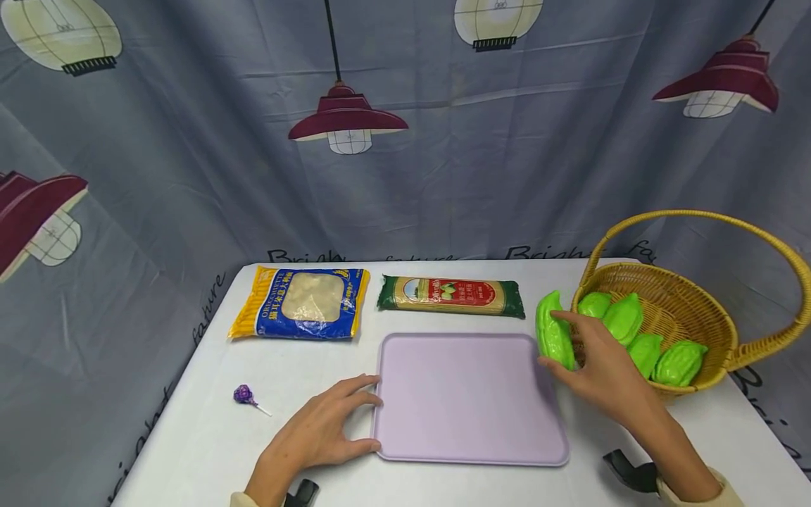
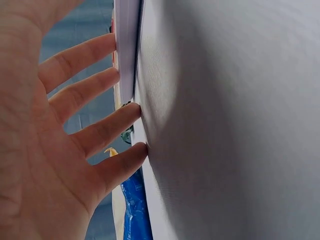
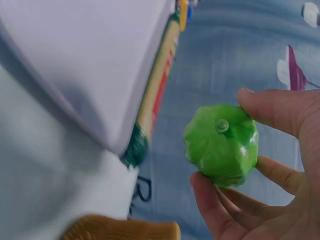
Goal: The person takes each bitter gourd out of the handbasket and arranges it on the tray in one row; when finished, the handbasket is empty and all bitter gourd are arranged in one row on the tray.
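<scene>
My right hand (image 1: 605, 366) pinches a bright green, ridged bitter melon (image 1: 552, 331) between thumb and fingers, beside the basket's left rim. In the right wrist view the bitter melon (image 3: 220, 145) shows end-on, its short stem facing the camera, with fingers (image 3: 210, 200) beneath it. Several similar green bitter melons (image 1: 646, 352) lie in the wicker basket (image 1: 697, 296) at the right. My left hand (image 1: 326, 422) rests at the left edge of a pale purple tray (image 1: 469, 401), its spread fingertips right at the rim. The left wrist view shows those fingers (image 2: 95, 92) loosely extended.
Behind the tray lie a blue and yellow food bag (image 1: 310, 303) and a green-ended spaghetti packet (image 1: 450, 296). A purple-wrapped lollipop (image 1: 243, 396) is on the white table (image 1: 190, 451) at left. The basket's tall handle (image 1: 703, 213) arches over its right side. A grey curtain hangs behind.
</scene>
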`<state>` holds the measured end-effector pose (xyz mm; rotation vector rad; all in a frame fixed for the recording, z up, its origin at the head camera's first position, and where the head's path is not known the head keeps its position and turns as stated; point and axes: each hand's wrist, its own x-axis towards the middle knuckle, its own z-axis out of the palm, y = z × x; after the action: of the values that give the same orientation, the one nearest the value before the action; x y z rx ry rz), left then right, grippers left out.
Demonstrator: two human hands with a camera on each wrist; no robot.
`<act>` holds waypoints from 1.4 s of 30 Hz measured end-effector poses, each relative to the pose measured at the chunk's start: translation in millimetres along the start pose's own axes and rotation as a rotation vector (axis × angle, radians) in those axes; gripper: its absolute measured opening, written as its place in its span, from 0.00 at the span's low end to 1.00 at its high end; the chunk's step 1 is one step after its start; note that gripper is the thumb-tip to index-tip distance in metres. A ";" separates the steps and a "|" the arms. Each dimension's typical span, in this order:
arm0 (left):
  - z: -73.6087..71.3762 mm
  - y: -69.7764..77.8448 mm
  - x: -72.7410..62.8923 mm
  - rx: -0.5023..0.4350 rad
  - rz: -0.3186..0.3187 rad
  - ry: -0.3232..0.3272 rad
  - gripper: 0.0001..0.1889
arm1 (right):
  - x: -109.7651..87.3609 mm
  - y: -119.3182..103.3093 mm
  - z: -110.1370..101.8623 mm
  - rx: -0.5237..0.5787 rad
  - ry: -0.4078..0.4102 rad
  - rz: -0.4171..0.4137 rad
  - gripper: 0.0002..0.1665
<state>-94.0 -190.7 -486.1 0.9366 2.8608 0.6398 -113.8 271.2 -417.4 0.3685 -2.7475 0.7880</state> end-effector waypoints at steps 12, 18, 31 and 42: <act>-0.3 -1.1 -1.4 -0.005 0.015 0.011 0.30 | 1.1 -24.8 51.2 0.075 -0.119 -0.011 0.48; 0.6 -1.9 -2.8 0.001 0.020 0.028 0.31 | 4.7 -40.3 72.5 0.121 -0.210 0.001 0.49; 2.8 -0.6 -3.2 -0.013 0.011 0.027 0.30 | 16.2 -86.5 107.2 0.116 -0.328 0.001 0.47; 2.9 -0.1 -3.7 -0.005 0.036 0.047 0.29 | 28.1 -113.2 130.6 0.103 -0.389 -0.028 0.45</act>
<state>-90.6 -191.9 -489.0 0.9880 2.8881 0.6808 -127.9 102.3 -461.3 0.6413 -3.0541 0.9394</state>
